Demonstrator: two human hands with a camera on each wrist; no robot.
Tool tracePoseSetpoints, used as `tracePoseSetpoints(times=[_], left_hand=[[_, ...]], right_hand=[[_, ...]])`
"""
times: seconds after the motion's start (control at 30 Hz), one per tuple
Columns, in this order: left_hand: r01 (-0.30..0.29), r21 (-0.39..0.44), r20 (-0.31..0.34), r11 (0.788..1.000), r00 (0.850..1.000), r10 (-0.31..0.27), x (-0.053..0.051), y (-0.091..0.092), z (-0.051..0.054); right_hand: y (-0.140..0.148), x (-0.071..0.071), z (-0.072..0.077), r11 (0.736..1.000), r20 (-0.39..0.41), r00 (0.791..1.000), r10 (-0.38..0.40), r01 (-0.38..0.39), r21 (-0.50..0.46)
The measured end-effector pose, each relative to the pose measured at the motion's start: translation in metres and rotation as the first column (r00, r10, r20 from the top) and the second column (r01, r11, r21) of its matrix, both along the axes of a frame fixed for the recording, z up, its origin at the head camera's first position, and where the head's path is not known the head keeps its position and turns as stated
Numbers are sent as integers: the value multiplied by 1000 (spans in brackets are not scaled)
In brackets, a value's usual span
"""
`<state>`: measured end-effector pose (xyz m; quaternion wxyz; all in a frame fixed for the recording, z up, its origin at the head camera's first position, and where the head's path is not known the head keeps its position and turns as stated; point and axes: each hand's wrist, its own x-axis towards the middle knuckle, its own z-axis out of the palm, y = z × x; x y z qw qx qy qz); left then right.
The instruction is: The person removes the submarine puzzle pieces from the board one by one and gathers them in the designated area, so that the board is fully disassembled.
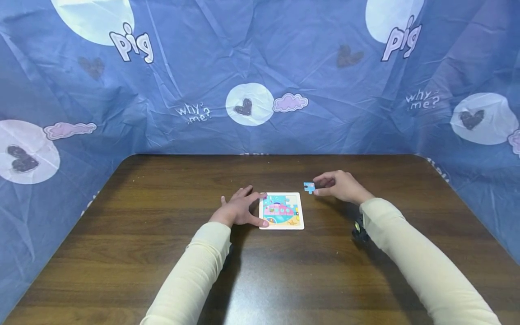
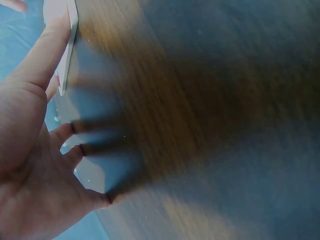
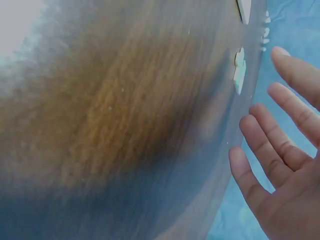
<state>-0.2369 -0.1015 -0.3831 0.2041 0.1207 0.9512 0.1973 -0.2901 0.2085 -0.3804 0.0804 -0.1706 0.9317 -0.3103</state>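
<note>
A square jigsaw puzzle [image 1: 302,216] in a white frame, with a pink submarine picture, lies mid-table; pale bare patches show at its upper right. My left hand [image 1: 237,209] rests at its left side, thumb and index finger spread over the edge and touching the frame. In the left wrist view, the left hand [image 2: 30,145] has its other fingertips on the table. A loose blue jigsaw piece [image 1: 309,187] lies right of the puzzle's top corner. Just beside it is my right hand [image 1: 340,185]. The right wrist view shows the fingers extended, apart from the piece [image 3: 240,72].
The brown wooden table [image 1: 284,280] has rounded far corners. Blue printed cloth [image 1: 252,54] hangs behind it and along both sides. A dark device [image 1: 359,229] is worn under the right wrist.
</note>
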Motion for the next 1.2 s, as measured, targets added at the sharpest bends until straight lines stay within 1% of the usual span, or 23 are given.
tracePoseSetpoints(times=[0.3,0.43,0.5,0.7,0.87,1.0,1.1,1.2], left_hand=[[1,-2,-3,1000,1000,-1,-1,0,-1],[3,4,-13,1000,1000,-3,0,-1,-1],[5,6,-17,1000,1000,-5,0,-1,-1],[7,7,-20,1000,1000,-7,0,-1,-1],[3,4,-15,1000,1000,-3,1,0,-1],[1,2,-9,1000,1000,-1,1,0,1],[1,-1,-9,1000,1000,-1,1,0,1],[1,-5,-10,1000,1000,-1,1,0,1]], right_hand=[[-12,19,3,995,45,998,52,-48,-84],[-20,27,-2,990,36,997,68,-63,-128],[-24,30,-4,989,38,997,60,-54,-136],[-35,37,-8,996,40,999,31,-28,-85],[-45,42,-7,999,25,1000,13,-12,-35],[-50,44,-7,1000,-13,1000,8,-8,19],[-53,45,-7,998,-49,999,21,-18,58],[-56,46,-7,997,-56,998,17,-13,80]])
